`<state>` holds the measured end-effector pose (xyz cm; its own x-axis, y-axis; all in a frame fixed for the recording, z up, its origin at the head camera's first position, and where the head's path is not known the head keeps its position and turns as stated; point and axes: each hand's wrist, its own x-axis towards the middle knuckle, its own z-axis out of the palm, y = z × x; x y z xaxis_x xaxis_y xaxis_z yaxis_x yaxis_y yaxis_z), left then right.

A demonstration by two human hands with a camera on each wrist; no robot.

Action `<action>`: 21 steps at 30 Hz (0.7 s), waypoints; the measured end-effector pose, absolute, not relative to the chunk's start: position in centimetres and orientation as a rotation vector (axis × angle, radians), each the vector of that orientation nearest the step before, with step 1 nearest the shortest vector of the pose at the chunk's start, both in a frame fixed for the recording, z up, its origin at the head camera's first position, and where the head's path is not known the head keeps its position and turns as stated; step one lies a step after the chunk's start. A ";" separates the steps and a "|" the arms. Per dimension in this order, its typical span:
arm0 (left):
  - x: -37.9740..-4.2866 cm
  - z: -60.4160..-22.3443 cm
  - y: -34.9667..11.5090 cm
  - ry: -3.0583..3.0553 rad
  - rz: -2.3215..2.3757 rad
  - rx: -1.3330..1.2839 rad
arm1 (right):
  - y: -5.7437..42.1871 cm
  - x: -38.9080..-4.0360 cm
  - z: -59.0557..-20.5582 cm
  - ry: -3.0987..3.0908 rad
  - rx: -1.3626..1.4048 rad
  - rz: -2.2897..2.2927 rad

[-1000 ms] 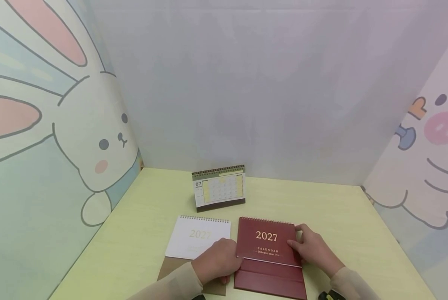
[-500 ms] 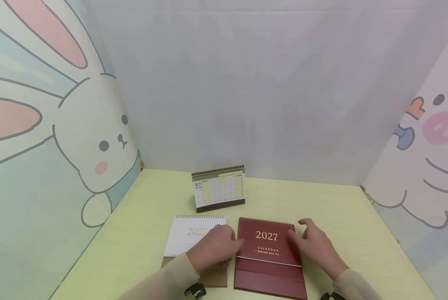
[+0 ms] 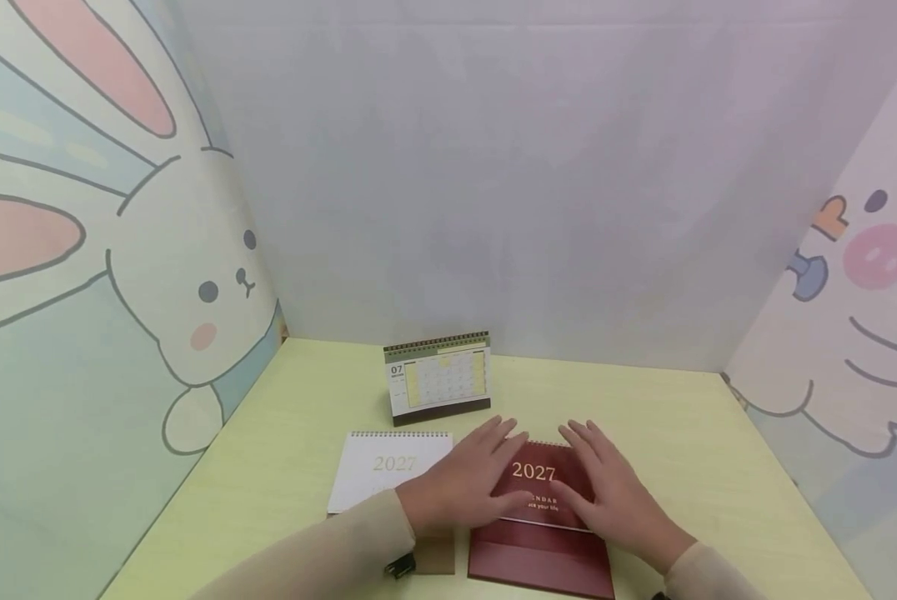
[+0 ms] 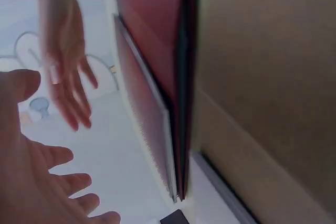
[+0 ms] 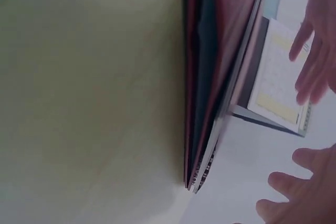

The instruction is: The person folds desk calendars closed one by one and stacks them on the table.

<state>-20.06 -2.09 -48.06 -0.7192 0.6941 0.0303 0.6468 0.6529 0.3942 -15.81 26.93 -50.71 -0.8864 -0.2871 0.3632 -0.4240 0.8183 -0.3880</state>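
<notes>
A dark red 2027 desk calendar [image 3: 538, 558] lies folded down on the table, its spiral binding at the far side. Over its left part, in the head view, is my left hand [image 3: 471, 479], fingers extended. My right hand [image 3: 609, 492] is spread over its right part. Both wrist views show the hands raised off the cover, palms facing the calendar, holding nothing. Just left of the red one lies a white 2027 calendar [image 3: 366, 467] with a brown base [image 3: 437, 554], partly covered by my left forearm.
Behind the two flat calendars stands a small desk calendar [image 3: 441, 379] turned to page 07, with a dark base. The pale yellow table [image 3: 628, 408] reaches back to a plain light wall [image 3: 493, 183]. Side walls carry a cartoon rabbit [image 3: 186, 275] and another cartoon animal [image 3: 861, 333].
Both hands have let go of the red calendar's sides and moved in over its cover with straightened fingers. The white calendar shifted slightly left, then stayed still.
</notes>
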 end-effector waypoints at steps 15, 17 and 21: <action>-21.0 -49.8 -0.1 2.692 0.193 1.086 | 26.5 -15.4 -52.6 -2.893 0.783 0.505; -21.0 -50.0 0.1 2.678 0.175 1.072 | 26.5 -15.5 -52.6 -2.930 0.791 0.484; -21.0 -50.4 0.2 2.670 0.130 1.076 | 26.5 -15.6 -52.6 -3.022 0.814 0.447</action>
